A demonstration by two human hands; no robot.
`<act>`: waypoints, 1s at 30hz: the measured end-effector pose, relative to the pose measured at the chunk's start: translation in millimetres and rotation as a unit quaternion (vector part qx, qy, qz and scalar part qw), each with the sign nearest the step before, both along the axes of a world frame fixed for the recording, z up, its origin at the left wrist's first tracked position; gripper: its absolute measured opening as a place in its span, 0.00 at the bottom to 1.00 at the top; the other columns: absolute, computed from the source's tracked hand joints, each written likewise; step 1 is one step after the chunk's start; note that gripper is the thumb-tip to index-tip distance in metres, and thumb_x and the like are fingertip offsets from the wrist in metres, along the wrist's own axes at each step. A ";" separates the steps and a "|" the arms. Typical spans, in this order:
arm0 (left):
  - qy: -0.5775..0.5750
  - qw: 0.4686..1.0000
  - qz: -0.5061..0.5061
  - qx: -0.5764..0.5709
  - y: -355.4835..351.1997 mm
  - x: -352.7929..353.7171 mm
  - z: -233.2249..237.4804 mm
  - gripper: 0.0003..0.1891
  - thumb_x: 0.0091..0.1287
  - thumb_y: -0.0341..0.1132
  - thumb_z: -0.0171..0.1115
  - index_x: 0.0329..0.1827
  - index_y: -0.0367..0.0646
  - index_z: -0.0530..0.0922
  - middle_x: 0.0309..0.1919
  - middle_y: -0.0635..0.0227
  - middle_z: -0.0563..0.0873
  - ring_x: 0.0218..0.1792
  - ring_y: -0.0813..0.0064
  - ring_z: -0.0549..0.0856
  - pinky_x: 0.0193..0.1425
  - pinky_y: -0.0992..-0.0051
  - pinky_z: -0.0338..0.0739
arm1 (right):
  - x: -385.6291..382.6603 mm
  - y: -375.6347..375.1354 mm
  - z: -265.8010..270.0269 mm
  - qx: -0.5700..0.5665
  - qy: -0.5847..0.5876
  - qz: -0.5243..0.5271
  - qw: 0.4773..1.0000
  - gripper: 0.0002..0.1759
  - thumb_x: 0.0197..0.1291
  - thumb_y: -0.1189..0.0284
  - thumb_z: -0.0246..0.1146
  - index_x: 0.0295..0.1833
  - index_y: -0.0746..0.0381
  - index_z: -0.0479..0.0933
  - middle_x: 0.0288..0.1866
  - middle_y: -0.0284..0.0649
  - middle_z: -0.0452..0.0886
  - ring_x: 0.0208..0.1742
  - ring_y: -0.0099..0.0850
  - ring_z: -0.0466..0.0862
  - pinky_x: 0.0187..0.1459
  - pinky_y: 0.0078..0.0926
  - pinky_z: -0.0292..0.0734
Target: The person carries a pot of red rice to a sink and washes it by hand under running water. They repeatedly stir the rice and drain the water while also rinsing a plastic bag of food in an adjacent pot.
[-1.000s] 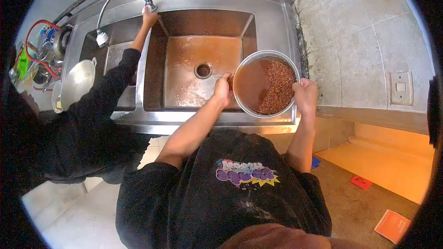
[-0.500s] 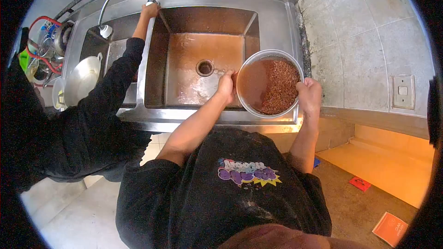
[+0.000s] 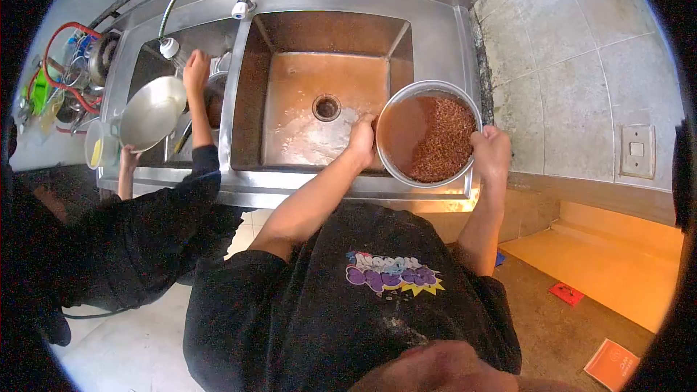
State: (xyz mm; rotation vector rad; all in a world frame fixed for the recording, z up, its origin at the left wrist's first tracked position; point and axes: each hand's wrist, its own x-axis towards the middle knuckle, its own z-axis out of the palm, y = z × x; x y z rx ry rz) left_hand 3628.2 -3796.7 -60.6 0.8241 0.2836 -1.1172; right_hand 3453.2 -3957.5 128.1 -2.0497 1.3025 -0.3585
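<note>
We cannot see the bowl (image 3: 435, 83) bottom under the brown water (image 3: 398, 131); the far-left rack (image 3: 54, 65) blurs at the edge.

Bowl (image 3: 428, 134) over front right corner of right basin (image 3: 290, 80); grains (image 3: 444, 138) in it lie to right, water (image 3: 398, 131) to left. Our left hand (image 3: 361, 138) on bowl's left rim, our right hand (image 3: 492, 152) on its right rim. Drain (image 3: 327, 107) mid-basin, left of bowl. Faucet (image 3: 243, 7) behind, on divider between basins. Co-worker's hand (image 3: 194, 69) over left basin (image 3: 207, 36), touching pan (image 3: 151, 112) there. Dish rack (image 3: 65, 65) further left. Wall socket (image 3: 637, 149) well right of us.
</note>
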 end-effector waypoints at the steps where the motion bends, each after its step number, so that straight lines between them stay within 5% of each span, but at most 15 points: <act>1: 0.001 1.000 0.000 0.000 1.0 -0.6 5.4 0.20 0.78 0.40 0.44 0.59 0.36 0.79 0.56 0.55 0.87 0.58 0.60 0.84 0.67 0.58 0.77 | -0.5 1.6 1.4 0.011 -0.026 -0.001 1.000 0.08 0.55 0.73 0.62 0.27 0.67 0.76 0.20 0.36 0.75 0.23 0.25 0.73 0.28 0.33 0.69; 7: -0.028 0.999 0.017 0.012 -0.3 2.8 1.9 0.18 0.78 0.39 0.45 0.56 0.37 0.80 0.52 0.57 0.88 0.55 0.62 0.85 0.66 0.61 0.76 | -1.3 -2.6 2.7 0.050 -0.037 -0.027 0.998 0.07 0.56 0.75 0.61 0.29 0.68 0.77 0.20 0.37 0.75 0.24 0.25 0.74 0.28 0.33 0.69; 9: -0.028 0.999 0.007 0.026 -2.3 3.2 2.3 0.12 0.76 0.39 0.49 0.42 0.45 0.81 0.31 0.71 0.84 0.32 0.76 0.83 0.35 0.71 0.77 | -5.2 -8.3 -1.7 0.044 -0.046 -0.026 0.998 0.07 0.56 0.75 0.61 0.29 0.68 0.77 0.20 0.36 0.75 0.24 0.24 0.74 0.28 0.33 0.69; 12: -0.001 1.000 -0.002 0.024 -7.5 -0.4 13.3 0.13 0.76 0.41 0.49 0.39 0.47 0.81 0.28 0.74 0.84 0.29 0.79 0.82 0.32 0.74 0.74 | -11.0 -14.7 -4.0 0.033 -0.046 -0.026 0.998 0.08 0.56 0.75 0.61 0.28 0.67 0.76 0.20 0.35 0.74 0.23 0.24 0.72 0.27 0.32 0.67; 19: -0.030 0.998 -0.034 0.042 -13.3 -0.7 19.6 0.14 0.76 0.41 0.49 0.39 0.47 0.81 0.29 0.72 0.85 0.29 0.77 0.83 0.34 0.72 0.77 | -15.5 -22.3 -1.2 0.046 -0.038 -0.032 0.998 0.10 0.55 0.75 0.60 0.24 0.67 0.71 0.19 0.33 0.70 0.23 0.22 0.70 0.26 0.33 0.65; 21: -0.020 0.999 -0.038 0.017 -13.5 0.0 30.0 0.15 0.78 0.41 0.47 0.45 0.41 0.80 0.42 0.62 0.87 0.46 0.66 0.84 0.58 0.61 0.76 | -16.1 -24.8 -2.6 0.042 -0.046 -0.031 0.998 0.10 0.55 0.75 0.60 0.24 0.67 0.71 0.19 0.33 0.70 0.23 0.22 0.70 0.26 0.33 0.65; 30: -0.054 0.997 -0.054 0.027 -18.6 2.3 2.9 0.14 0.78 0.41 0.46 0.43 0.44 0.80 0.37 0.66 0.87 0.42 0.70 0.84 0.55 0.65 0.77 | -18.4 -28.1 -0.6 0.010 -0.023 -0.013 1.000 0.09 0.56 0.74 0.62 0.27 0.69 0.75 0.20 0.36 0.74 0.24 0.24 0.73 0.29 0.35 0.69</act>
